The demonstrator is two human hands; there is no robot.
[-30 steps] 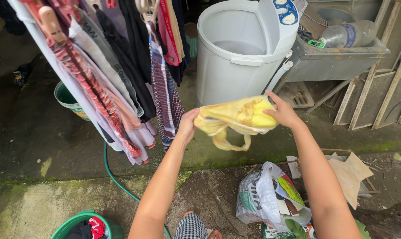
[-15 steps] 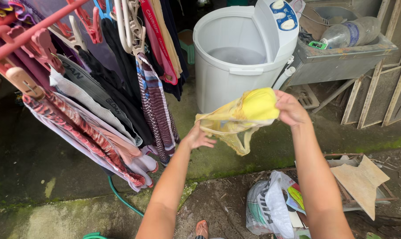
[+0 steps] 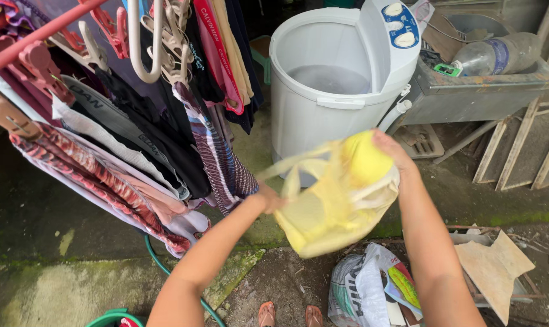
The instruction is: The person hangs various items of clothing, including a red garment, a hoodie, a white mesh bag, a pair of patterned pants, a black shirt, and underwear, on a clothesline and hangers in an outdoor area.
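Both hands closed on a yellow garment (image 3: 332, 209): left hand (image 3: 269, 198) grips its edge, right hand (image 3: 391, 151) its top, before white washing machine (image 3: 323, 115).

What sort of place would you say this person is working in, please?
Most likely an outdoor home laundry area. A white tub washer stands open, clothes hang on a rack, and both hands, the left hand and the right hand, hold a damp-looking yellow garment above mossy concrete ground.

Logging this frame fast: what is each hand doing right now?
Left hand: closed on one edge of the yellow garment.
Right hand: closed on the garment's other end.
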